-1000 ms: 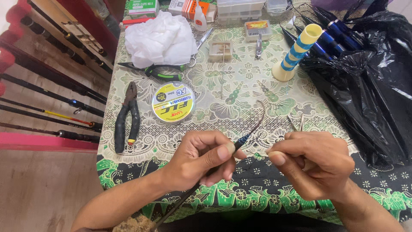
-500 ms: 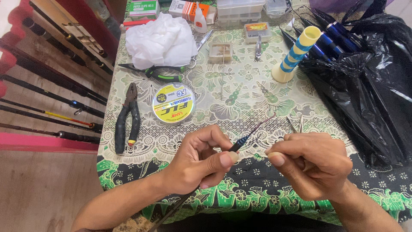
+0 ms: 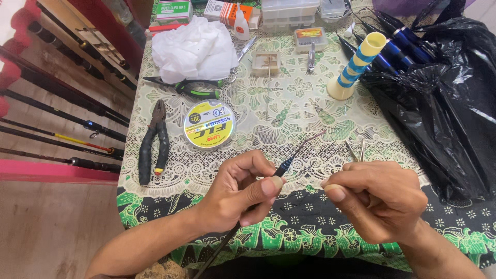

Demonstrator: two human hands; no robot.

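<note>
Pliers point(image 3: 153, 142) and a line spool point(image 3: 209, 124) lie left on the desk point(image 3: 289, 111). The left hand point(image 3: 237, 194) is clenched on a thin rod point(image 3: 289, 161), whose long axis slants up-right past that grip toward tweezers point(image 3: 357, 151), pinched by the right hand point(image 3: 380, 199). A black bag point(image 3: 444, 113) lies right.

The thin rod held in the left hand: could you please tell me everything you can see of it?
The thin rod is a slim dark shaft with a blue section just past the left hand, thinning to a fine, slightly bent reddish tip above the patterned tablecloth. It slants from lower left to upper right. The thumb and fingers pinch it; its butt runs down under the wrist, out of frame.
</note>
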